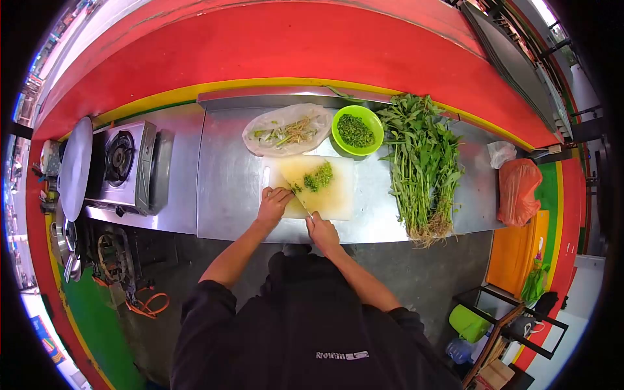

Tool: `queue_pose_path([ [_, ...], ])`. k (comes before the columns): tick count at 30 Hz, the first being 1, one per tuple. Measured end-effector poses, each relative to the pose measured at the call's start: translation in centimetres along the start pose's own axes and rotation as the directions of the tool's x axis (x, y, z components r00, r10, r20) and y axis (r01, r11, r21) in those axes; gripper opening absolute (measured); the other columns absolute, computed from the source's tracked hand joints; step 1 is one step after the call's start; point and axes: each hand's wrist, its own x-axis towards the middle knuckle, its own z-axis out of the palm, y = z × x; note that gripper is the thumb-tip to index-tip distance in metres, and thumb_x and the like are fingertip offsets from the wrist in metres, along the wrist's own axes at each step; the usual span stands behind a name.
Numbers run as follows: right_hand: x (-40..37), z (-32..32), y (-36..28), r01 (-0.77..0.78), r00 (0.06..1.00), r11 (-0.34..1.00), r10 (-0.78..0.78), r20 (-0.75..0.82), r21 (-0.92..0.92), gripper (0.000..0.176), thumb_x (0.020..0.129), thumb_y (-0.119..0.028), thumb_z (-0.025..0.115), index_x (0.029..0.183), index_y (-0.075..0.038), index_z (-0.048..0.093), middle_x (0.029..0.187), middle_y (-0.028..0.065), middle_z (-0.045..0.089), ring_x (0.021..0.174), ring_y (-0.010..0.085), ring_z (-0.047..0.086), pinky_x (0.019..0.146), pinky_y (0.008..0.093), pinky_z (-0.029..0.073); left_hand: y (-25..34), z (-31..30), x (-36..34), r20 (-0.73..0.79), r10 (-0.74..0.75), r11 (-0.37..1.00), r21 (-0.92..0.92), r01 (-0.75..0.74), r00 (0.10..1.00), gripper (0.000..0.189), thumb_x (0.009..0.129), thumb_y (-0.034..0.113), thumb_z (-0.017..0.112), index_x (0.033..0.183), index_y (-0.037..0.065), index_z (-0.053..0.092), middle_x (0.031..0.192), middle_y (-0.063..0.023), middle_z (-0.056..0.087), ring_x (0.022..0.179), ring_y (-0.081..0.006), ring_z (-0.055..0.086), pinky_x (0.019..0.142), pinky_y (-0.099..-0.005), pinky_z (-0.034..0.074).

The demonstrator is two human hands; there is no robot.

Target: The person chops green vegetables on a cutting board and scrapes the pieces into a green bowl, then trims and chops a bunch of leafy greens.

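We're live at centre frame: the right hand [322, 230] clamps the knife [305, 207]!
The left hand [276, 203] bunches its fingers by the blade; what they pinch, we can't tell. Chopped greens [319, 176] sit mid-frame on the board [341, 198], lime bowl [376, 121] above, leafy stems [422, 169] right.

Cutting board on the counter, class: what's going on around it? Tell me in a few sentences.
A person is at a cutting board, the right hand gripping a knife. The left hand is at the board's edge, fingertips near the blade; whether they pinch anything is unclear. Chopped greens lie on the board. Beyond it, a green bowl holds more chopped greens, beside a plastic bag with stalky bits. Uncut leafy stalks lie to the right.
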Motion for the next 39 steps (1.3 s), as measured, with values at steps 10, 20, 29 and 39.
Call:
queue_pose_path([
  [10, -0.5, -0.6, -0.1, 0.002, 0.999, 0.995, 0.002, -0.042, 0.098, 0.037, 0.103, -0.039, 0.053, 0.104, -0.003, 0.057, 0.077, 0.0337, 0.066, 0.076, 0.0554, 0.065, 0.07, 0.063, 0.051, 0.4, -0.9, -0.1, 0.011, -0.021, 1.0, -0.017, 0.022, 1.0, 0.031, 0.081, 0.006, 0.065, 0.11, 0.013, 0.073, 0.113, 0.0002, 0.07, 0.108, -0.0164, 0.066, 0.095, -0.041, 0.038],
  [20, -0.2, 0.5, 0.3, -0.009, 1.0, 1.0, 0.009, -0.007, 0.018, 0.036, 0.104, -0.039, 0.052, 0.105, -0.004, 0.056, 0.076, 0.0331, 0.066, 0.074, 0.0551, 0.065, 0.068, 0.0639, 0.051, 0.4, -0.6, 0.0, -0.016, -0.009, 1.0, 0.008, 0.009, 1.0, 0.031, 0.081, 0.003, 0.063, 0.109, 0.01, 0.073, 0.111, 0.0001, 0.07, 0.109, -0.0146, 0.065, 0.095, -0.0398, 0.038],
  [29, 0.4, 0.2, -0.3, -0.013, 0.999, 0.999, 0.015, -0.034, 0.053, 0.034, 0.104, -0.039, 0.052, 0.107, -0.005, 0.056, 0.073, 0.0303, 0.066, 0.074, 0.0529, 0.067, 0.066, 0.0624, 0.053, 1.1, -0.9, 0.0, -0.003, -0.067, 0.998, 0.018, 0.067, 0.998, 0.031, 0.08, 0.004, 0.063, 0.109, 0.012, 0.073, 0.111, 0.001, 0.069, 0.11, -0.0157, 0.064, 0.095, -0.0402, 0.039],
  [39, -1.0, 0.6, 0.4, -0.025, 1.0, 0.998, 0.026, -0.004, 0.064, 0.038, 0.103, -0.04, 0.053, 0.105, -0.002, 0.057, 0.078, 0.0333, 0.067, 0.077, 0.0548, 0.065, 0.07, 0.0629, 0.051, -0.2, 0.1, -0.3, -0.052, -0.013, 1.0, -0.016, 0.012, 0.999, 0.032, 0.08, 0.004, 0.063, 0.11, 0.012, 0.073, 0.11, 0.0019, 0.071, 0.106, -0.0142, 0.064, 0.095, -0.0382, 0.04],
])
